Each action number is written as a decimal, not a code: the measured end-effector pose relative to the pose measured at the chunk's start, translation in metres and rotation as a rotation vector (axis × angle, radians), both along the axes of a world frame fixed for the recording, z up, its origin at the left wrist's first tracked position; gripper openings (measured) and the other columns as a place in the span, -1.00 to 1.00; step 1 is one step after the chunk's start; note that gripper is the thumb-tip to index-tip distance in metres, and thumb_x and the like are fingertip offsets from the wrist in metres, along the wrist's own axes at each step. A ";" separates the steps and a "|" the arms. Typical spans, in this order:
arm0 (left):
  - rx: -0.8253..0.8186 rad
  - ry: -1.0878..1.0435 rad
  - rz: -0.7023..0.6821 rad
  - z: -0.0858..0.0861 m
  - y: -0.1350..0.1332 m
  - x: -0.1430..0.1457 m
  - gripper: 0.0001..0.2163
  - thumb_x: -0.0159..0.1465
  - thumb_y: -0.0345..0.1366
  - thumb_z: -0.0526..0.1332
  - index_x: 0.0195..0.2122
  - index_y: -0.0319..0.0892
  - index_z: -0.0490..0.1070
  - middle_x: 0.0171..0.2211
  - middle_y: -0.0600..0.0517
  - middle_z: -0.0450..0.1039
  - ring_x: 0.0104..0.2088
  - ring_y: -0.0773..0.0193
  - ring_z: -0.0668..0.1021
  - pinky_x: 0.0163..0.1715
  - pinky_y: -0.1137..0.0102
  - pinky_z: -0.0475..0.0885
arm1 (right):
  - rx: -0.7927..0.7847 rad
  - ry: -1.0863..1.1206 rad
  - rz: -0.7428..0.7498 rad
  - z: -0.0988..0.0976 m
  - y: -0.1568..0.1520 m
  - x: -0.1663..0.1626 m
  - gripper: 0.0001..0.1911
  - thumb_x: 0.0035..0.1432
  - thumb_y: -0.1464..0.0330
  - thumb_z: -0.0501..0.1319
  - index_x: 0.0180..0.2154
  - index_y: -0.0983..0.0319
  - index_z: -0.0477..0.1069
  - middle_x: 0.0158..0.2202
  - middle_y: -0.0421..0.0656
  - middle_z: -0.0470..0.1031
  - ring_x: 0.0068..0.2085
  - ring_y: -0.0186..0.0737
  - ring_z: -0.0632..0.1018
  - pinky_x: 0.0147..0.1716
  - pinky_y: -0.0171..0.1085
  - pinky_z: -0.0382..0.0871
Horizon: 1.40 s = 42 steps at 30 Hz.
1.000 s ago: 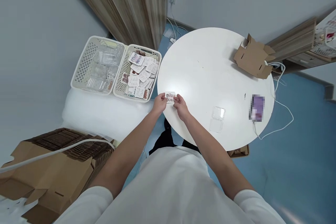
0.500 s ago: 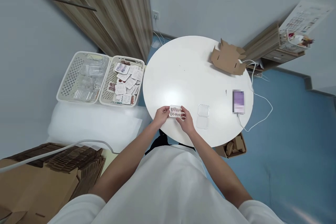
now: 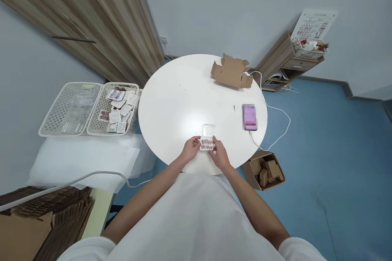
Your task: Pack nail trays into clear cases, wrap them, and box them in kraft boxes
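Observation:
Between my hands is a small white card of press-on nails (image 3: 207,144), set out in two rows. My left hand (image 3: 192,147) pinches its left edge, and my right hand (image 3: 219,153) has fingers and thumb on its right edge. An open clear plastic box (image 3: 209,129) lies on the white round table (image 3: 171,102) right there. Its far half shows beyond the card, while the near half is hidden under the card and fingers. Whether the card rests inside that half or is just above it, I cannot tell.
An unfolded cardboard box (image 3: 232,72) lies at the table's far side. A phone (image 3: 250,117) with a white cable (image 3: 280,109) is at the right. To the left stand a basket of nail cards (image 3: 136,108) and a basket of clear boxes (image 3: 50,116). A carton (image 3: 251,169) sits below the table.
Both hands have brought the nail card over to the open clear box, which lay apart to its right before. The whole view has shifted, with the table now further left.

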State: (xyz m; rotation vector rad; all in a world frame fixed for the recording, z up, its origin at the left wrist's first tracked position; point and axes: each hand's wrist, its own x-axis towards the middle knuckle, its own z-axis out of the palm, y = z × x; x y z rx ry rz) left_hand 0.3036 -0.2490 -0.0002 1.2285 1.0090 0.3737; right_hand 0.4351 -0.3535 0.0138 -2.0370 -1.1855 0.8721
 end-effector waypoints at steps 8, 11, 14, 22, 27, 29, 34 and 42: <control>0.232 0.155 -0.095 -0.007 -0.035 0.005 -0.48 0.02 -0.43 0.18 0.06 -0.17 0.18 -0.24 -0.03 0.37 -0.26 0.29 0.44 -0.28 0.36 0.39 | -0.072 0.016 0.144 -0.022 -0.022 0.025 -0.30 0.03 0.42 0.14 0.18 0.11 -0.09 -0.15 -0.13 0.31 -0.33 -0.28 0.43 -0.31 -0.23 0.38; 0.388 0.260 -0.179 -0.007 -0.036 0.004 -0.44 0.00 -0.40 0.23 0.07 -0.14 0.16 -0.19 -0.04 0.35 -0.21 0.23 0.43 -0.22 0.29 0.37 | -0.088 -0.007 0.191 -0.027 -0.020 0.030 -0.31 0.02 0.37 0.16 0.17 0.12 -0.06 -0.15 -0.12 0.32 -0.30 -0.25 0.43 -0.31 -0.22 0.37; 0.487 0.332 -0.248 -0.006 -0.031 0.006 -0.45 0.01 -0.38 0.23 0.07 -0.14 0.15 -0.19 -0.05 0.34 -0.20 0.19 0.42 -0.21 0.25 0.37 | -0.096 -0.039 0.240 -0.029 -0.012 0.036 -0.33 0.02 0.34 0.17 0.15 0.13 -0.03 -0.15 -0.11 0.33 -0.21 -0.19 0.42 -0.29 -0.21 0.36; 0.555 0.446 -0.338 -0.014 -0.027 0.015 -0.45 0.05 -0.40 0.20 0.09 -0.13 0.10 -0.13 -0.08 0.24 -0.15 0.16 0.40 -0.17 0.24 0.35 | -0.088 -0.087 0.257 -0.036 -0.004 0.045 -0.37 0.00 0.35 0.19 0.11 0.15 0.03 -0.09 -0.08 0.25 -0.09 -0.14 0.36 -0.23 -0.21 0.35; 0.569 0.510 -0.398 -0.019 -0.029 0.015 -0.45 0.07 -0.39 0.18 0.11 -0.11 0.06 -0.13 -0.06 0.21 -0.16 0.17 0.39 -0.23 0.29 0.38 | -0.108 -0.101 0.247 -0.040 -0.005 0.043 -0.35 -0.02 0.36 0.20 0.11 0.16 0.03 -0.10 -0.10 0.25 -0.09 -0.16 0.37 -0.18 -0.20 0.34; 0.581 0.522 -0.410 -0.020 -0.028 0.015 -0.46 0.09 -0.38 0.16 0.11 -0.11 0.06 -0.14 -0.06 0.19 -0.18 0.18 0.38 -0.25 0.29 0.38 | -0.115 -0.110 0.250 -0.040 -0.004 0.043 -0.35 -0.01 0.36 0.19 0.12 0.16 0.03 -0.10 -0.09 0.26 -0.09 -0.16 0.37 -0.18 -0.21 0.33; 0.569 0.457 -0.407 -0.021 -0.025 0.013 -0.51 0.10 -0.37 0.14 0.08 -0.13 0.12 -0.16 -0.05 0.19 -0.21 0.21 0.38 -0.23 0.30 0.37 | -0.161 -0.138 0.255 -0.037 0.000 0.042 -0.35 -0.01 0.31 0.21 0.12 0.17 0.05 -0.13 -0.08 0.28 -0.10 -0.12 0.37 -0.20 -0.18 0.32; 0.448 0.371 -0.285 -0.019 -0.024 0.011 -0.41 0.06 -0.44 0.17 0.13 -0.12 0.03 -0.17 -0.05 0.22 -0.27 0.27 0.38 -0.23 0.30 0.37 | -0.183 -0.112 0.172 -0.033 0.002 0.036 -0.34 -0.03 0.35 0.21 0.11 0.15 0.04 -0.12 -0.07 0.29 -0.09 -0.10 0.35 -0.18 -0.14 0.31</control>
